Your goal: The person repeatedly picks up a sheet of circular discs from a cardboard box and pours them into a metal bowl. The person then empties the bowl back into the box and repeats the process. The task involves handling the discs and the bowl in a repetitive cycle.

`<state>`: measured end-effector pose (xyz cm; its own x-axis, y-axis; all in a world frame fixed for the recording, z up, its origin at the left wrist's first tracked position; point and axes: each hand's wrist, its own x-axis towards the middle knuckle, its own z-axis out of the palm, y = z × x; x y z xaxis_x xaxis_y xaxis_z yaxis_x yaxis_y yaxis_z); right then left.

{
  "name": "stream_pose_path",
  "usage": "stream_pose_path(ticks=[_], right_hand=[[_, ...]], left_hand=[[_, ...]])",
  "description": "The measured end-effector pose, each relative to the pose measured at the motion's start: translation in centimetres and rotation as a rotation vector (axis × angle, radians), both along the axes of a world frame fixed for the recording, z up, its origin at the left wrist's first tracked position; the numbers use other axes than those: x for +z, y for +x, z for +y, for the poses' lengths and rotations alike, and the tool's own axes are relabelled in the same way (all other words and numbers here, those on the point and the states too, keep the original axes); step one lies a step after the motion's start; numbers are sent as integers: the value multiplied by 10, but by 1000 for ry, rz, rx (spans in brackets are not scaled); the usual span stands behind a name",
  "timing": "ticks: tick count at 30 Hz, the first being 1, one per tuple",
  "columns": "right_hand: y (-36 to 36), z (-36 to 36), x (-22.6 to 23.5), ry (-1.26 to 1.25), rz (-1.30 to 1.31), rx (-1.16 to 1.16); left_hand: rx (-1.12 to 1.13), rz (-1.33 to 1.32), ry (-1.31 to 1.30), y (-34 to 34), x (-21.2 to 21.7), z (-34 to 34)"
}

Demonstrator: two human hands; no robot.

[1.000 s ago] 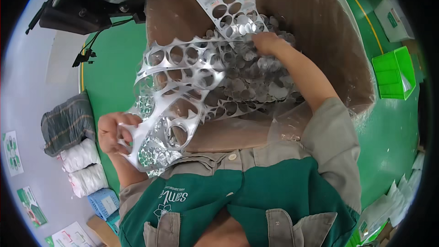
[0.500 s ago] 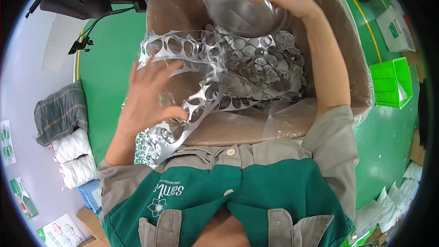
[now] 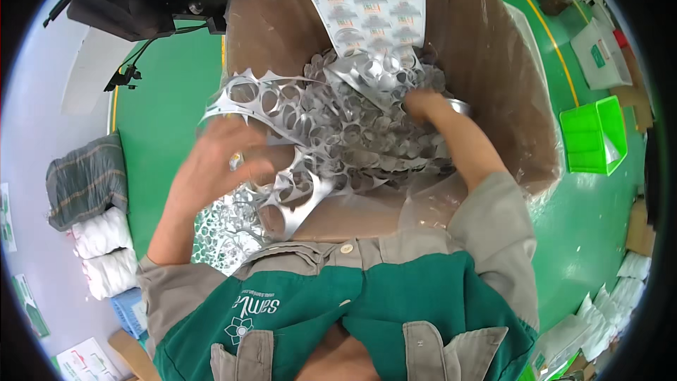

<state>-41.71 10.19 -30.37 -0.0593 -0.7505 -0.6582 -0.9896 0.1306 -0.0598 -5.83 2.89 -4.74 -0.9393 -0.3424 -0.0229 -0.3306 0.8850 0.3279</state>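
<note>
My right hand [image 3: 425,104] is down at the heap of silvery round lids [image 3: 381,130], closed on a metal bowl [image 3: 460,106]. Only a bit of the bowl's shiny rim shows beside my wrist; the hand hides the rest. At the left, my left hand [image 3: 229,159] is over a silvery strip [image 3: 300,204] punched with round holes. Motion smears its fingers, so I cannot tell whether it grips the strip. A printed sheet [image 3: 370,3] hangs in from the far side, its near end shiny and punched, just left of my right hand.
A large box lined with clear plastic [image 3: 486,42] holds the heap. Black machine parts [image 3: 120,7] stand at the far left. More punched scrap [image 3: 229,229] lies by my left forearm. On the green floor at right sits a green bin [image 3: 592,137]; bundled cloths [image 3: 88,180] lie at left.
My right hand has lowered the metal bowl from the far side into the heap, uncovering the printed sheet. My left hand has shifted a little nearer, and the punched strip has moved.
</note>
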Motion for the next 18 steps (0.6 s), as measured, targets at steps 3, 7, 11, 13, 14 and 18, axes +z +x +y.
stream_pose_path(ticks=[3, 7, 11, 13, 14, 18], right_hand=[[-8, -5, 0, 258, 34, 108], [4, -28, 123, -114, -451, -92], [-28, -20, 190, -512, -1747, -324], [-33, -20, 177, -689, -2203, -292], [-36, -21, 154, -744, -2369, -391], [-85, -5, -13, -690, -1091, -1194]], left_hand=[[-12, 203, -388, -36, -7, -29], [22, -139, -445, -42, -56, -49], [-86, -293, -181, -33, -51, -35], [-125, -312, -137, -30, -46, -24], [-149, -290, -78, -28, -45, -19], [-187, -514, 390, -44, -30, 6]])
